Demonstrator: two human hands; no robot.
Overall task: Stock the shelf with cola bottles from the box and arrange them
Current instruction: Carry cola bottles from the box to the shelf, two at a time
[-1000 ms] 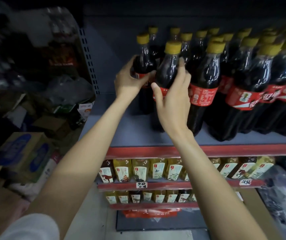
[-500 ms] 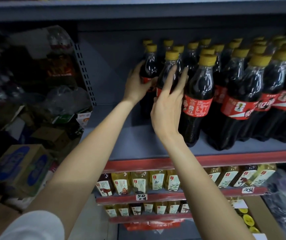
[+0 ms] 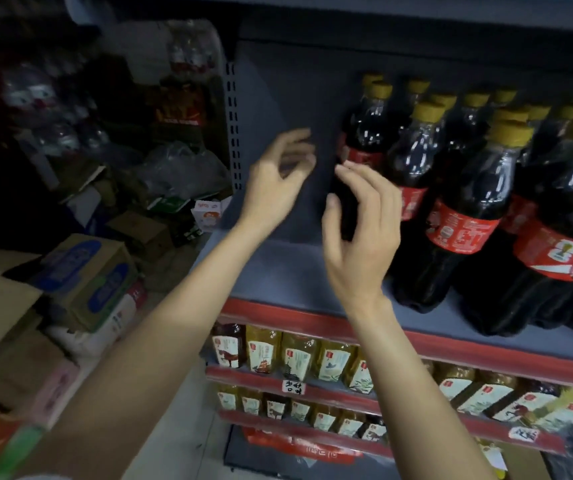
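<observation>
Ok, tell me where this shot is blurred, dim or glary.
Head view: left hand smeared by motion blur; right hand sharper; glare spots on the cola bottles; the boxes at left sit dim and soft; wide-angle lens tilts the shelf.

Yellow-labelled bottles (image 3: 299, 358) are lined up on the lower shelves (image 3: 313, 384). Cardboard boxes (image 3: 84, 282) are piled left of the rack, beside plastic-wrapped packs (image 3: 181, 171).

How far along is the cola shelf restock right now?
Done: cola bottles stand in rows across the right of the shelf, yellow caps up. In hand: nothing; the left hand and right hand hang loosely curled beside the leftmost bottle. Left: the shelf's bare left end could take more.
</observation>
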